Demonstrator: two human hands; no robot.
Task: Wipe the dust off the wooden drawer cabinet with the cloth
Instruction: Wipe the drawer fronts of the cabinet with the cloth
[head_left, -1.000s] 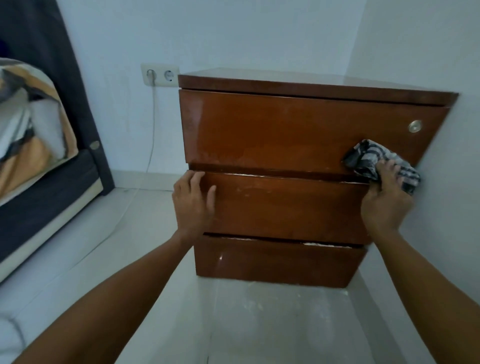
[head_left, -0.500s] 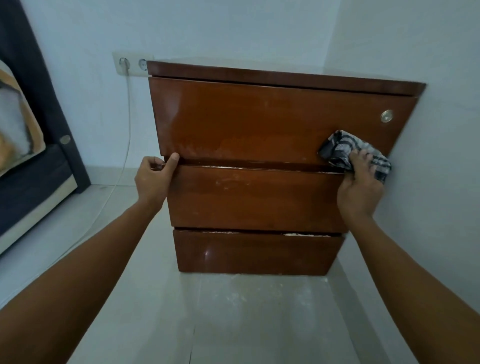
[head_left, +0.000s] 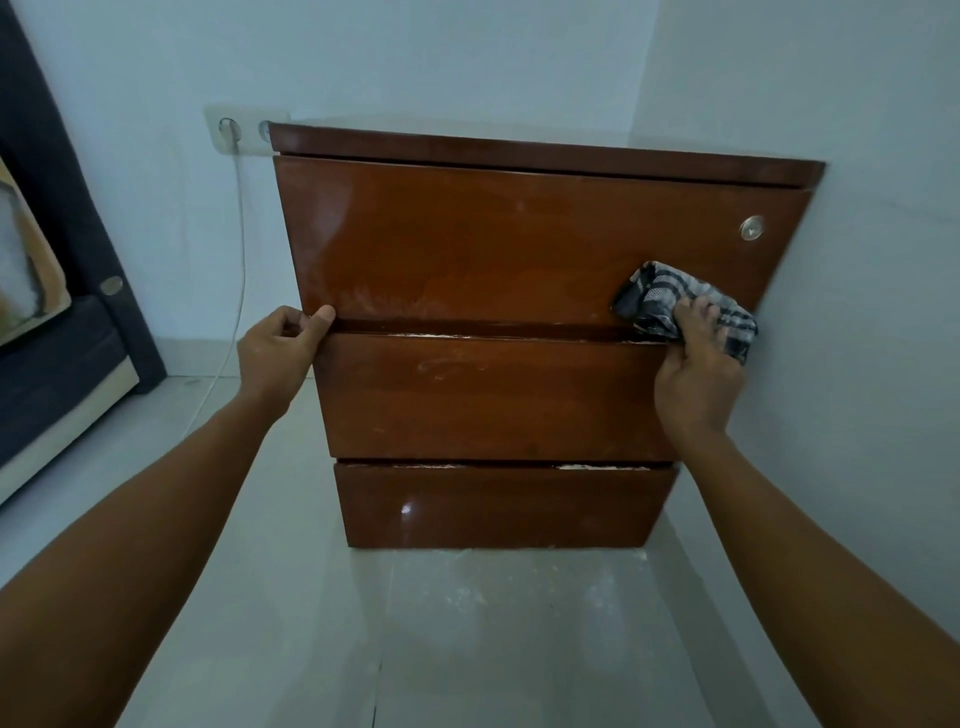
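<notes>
Checked cloth (head_left: 685, 306) stays gripped in my right hand (head_left: 696, 364) low on the top drawer (head_left: 493, 244), while my left hand (head_left: 280, 345) has shifted to pinch its left corner, wiping unfinished.

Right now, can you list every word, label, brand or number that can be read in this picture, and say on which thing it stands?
No text can be read anywhere.
Wooden drawer cabinet: no label or brand, only a plain round metal lock.
Cloth: a checked pattern, no writing.
Wall socket: no marking can be made out.
</notes>
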